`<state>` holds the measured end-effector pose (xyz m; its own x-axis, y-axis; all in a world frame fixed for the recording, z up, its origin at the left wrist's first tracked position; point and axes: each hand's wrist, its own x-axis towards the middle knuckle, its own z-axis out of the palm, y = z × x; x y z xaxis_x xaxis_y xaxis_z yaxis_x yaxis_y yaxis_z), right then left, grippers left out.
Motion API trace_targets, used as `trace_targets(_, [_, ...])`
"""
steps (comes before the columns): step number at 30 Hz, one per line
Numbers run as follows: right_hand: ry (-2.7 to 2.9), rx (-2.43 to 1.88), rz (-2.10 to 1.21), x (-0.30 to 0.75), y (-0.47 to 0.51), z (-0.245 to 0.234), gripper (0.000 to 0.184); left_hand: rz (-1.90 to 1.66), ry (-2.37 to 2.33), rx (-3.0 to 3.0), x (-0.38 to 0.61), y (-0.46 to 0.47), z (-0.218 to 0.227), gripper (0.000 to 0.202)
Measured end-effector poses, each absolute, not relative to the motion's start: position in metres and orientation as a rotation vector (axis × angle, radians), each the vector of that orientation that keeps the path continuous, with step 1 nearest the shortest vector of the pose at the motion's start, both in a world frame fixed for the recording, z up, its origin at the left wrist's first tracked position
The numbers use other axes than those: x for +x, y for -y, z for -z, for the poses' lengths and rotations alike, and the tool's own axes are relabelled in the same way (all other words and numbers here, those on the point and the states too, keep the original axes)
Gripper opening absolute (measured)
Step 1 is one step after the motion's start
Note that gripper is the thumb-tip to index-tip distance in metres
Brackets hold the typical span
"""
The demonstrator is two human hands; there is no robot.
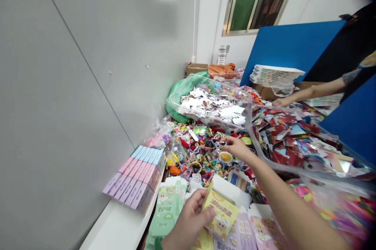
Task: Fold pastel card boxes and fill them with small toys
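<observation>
My left hand (188, 220) grips a small yellow cartoon-printed carton (221, 212) at the bottom centre, fingers wrapped round its left edge. My right hand (236, 146) reaches forward into a heap of colourful small trinkets (202, 152), with its fingers pinched on something I cannot make out. Flat green (167, 207) and pink cartons (261, 230) lie around the held carton.
A row of pink and blue boxes (138, 175) stands by the grey wall on the left. Clear bags of white stickers (214, 105) and red cards (290, 136) lie beyond. Another person's hand (282, 102) reaches in from the right, in front of blue panels (290, 46).
</observation>
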<state>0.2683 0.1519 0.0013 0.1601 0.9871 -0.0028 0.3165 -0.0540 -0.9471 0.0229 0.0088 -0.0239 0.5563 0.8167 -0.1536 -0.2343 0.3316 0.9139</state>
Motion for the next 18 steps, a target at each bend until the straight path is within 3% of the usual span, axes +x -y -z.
trace_targets(6, [1.307, -1.645, -1.015, 0.275, -0.143, -0.005, 0.01, -0.763, -0.687, 0.994, 0.022, -0.006, 0.026, 0.041])
trace_targets(12, [1.317, -1.645, -1.224, 0.284, -0.141, -0.017, 0.036, -0.756, -0.693, 0.991, 0.019, -0.004, 0.027, 0.043])
trace_targets(18, [1.301, -1.592, -1.503, 0.249, -0.117, -0.01, 0.013, -0.755, -0.684, 0.98, 0.017, -0.007, 0.035, 0.053])
